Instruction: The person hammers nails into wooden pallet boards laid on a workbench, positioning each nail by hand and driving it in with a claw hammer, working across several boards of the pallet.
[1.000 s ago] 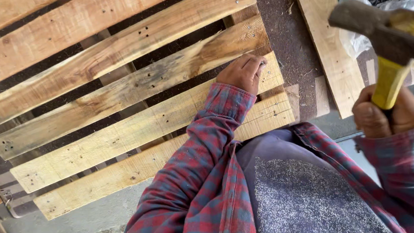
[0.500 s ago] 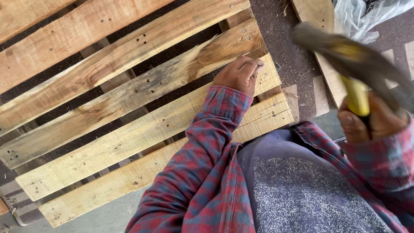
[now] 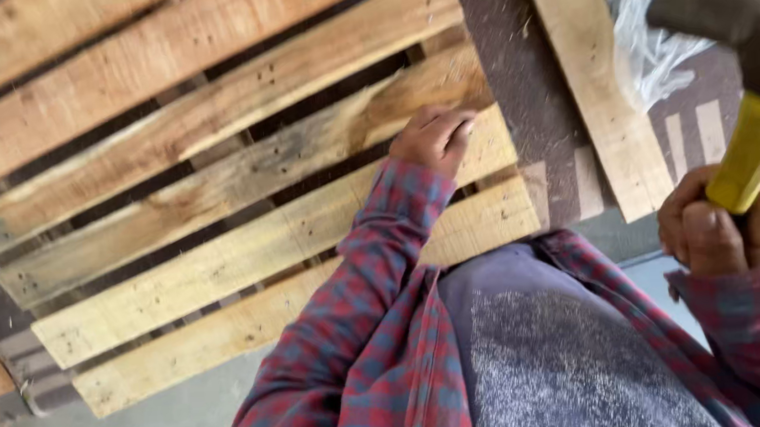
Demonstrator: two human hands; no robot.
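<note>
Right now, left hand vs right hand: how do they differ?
The left hand rests on a slat of the wooden pallet, fingers curled at the slat's end; the right hand is clear of the pallet. The left hand shows no tool; the right hand is fisted round the yellow handle of a hammer, held raised. Both come out of red and blue plaid sleeves.

The left hand [image 3: 435, 138] presses its fingertips on a slat near the right edge of the wooden pallet [image 3: 213, 191]. The right hand [image 3: 737, 230] grips the yellow handle of a hammer [image 3: 748, 71], raised off the pallet's right side, beside a loose plank [image 3: 592, 76] and a clear plastic bag [image 3: 658, 43]
</note>
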